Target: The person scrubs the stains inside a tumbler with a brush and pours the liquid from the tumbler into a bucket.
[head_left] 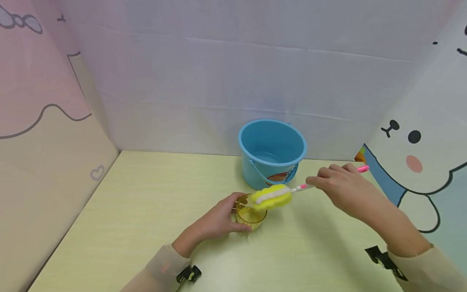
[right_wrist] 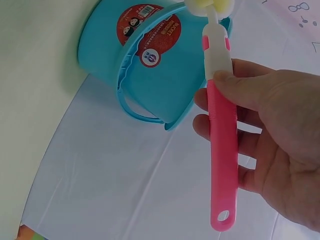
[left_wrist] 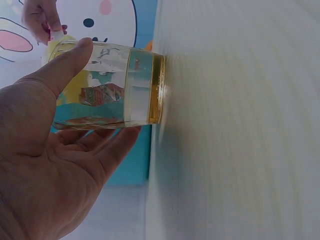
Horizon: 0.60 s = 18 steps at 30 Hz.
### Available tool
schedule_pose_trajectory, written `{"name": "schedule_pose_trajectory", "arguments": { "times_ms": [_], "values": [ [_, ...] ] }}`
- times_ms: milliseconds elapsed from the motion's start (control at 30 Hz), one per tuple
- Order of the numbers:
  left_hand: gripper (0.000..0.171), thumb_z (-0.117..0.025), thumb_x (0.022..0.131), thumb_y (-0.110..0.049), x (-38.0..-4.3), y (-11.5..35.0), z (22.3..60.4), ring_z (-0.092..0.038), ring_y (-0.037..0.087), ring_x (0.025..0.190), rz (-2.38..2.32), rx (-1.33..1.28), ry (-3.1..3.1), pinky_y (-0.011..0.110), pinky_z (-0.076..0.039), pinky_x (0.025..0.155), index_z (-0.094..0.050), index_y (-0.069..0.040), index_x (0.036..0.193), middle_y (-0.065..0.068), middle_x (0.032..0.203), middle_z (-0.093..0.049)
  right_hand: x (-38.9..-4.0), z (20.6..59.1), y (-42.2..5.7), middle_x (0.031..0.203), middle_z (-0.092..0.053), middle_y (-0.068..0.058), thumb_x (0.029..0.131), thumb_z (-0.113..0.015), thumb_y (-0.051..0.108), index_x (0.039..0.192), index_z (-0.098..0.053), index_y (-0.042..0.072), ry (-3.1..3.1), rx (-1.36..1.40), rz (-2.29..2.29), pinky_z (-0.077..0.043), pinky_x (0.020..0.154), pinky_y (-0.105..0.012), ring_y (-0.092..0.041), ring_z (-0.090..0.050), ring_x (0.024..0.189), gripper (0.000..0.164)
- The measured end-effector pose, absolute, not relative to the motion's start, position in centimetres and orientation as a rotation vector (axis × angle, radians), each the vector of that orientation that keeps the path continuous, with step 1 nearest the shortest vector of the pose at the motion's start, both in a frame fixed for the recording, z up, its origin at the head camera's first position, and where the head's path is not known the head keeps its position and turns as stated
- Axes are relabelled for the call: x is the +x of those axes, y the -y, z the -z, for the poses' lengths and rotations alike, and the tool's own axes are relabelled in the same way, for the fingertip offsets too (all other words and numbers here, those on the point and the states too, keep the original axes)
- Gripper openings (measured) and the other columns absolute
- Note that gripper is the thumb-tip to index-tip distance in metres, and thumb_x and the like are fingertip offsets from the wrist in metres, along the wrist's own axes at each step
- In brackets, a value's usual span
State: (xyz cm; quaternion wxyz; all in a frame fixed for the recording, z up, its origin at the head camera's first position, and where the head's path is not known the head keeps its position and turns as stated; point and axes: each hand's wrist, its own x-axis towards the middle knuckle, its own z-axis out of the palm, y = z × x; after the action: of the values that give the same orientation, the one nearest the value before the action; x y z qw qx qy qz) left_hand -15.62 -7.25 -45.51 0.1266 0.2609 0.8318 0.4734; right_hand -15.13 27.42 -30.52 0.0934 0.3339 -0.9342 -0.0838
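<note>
My left hand [head_left: 223, 219] holds an amber glass cup [left_wrist: 112, 85] upright on the table, thumb on one side and fingers on the other. The cup's base meets the tabletop in the left wrist view. In my right hand [head_left: 346, 188] is a sponge bottle brush, its pink and white handle [right_wrist: 223, 150] gripped between thumb and curled fingers. The brush's yellow and white sponge head [head_left: 273, 197] overlaps the cup's rim in the head view, slanting down to the left. Facets and a wet-looking shine show on the cup wall.
A blue bucket [head_left: 251, 170] with a red label and a hanging handle stands behind the cup, near the back wall sheet [head_left: 204, 81]. The pale wooden table [head_left: 138, 202] stretches to the left. Printed cartoon sheets [head_left: 430, 178] border both sides.
</note>
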Motion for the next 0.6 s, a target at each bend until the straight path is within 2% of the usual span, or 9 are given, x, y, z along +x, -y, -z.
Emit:
{"name": "schedule_pose_trajectory", "arguments": {
  "times_ms": [600],
  "values": [
    [0.090,-0.094,0.083,-0.032,-15.6,7.2,45.4,-0.059,0.022,0.129,-1.368,0.745,-2.429,0.042,-0.049,0.110,-0.044,-0.010,0.155,0.004,0.143,-0.059,-14.8,31.5,-29.5,0.104,-0.073,0.003,0.090,-0.082,0.003,0.123,-0.076,0.018,2.817,0.962,0.050,-0.052,0.080,-0.054,-0.028,-0.069,0.100,0.036]
  ]
}}
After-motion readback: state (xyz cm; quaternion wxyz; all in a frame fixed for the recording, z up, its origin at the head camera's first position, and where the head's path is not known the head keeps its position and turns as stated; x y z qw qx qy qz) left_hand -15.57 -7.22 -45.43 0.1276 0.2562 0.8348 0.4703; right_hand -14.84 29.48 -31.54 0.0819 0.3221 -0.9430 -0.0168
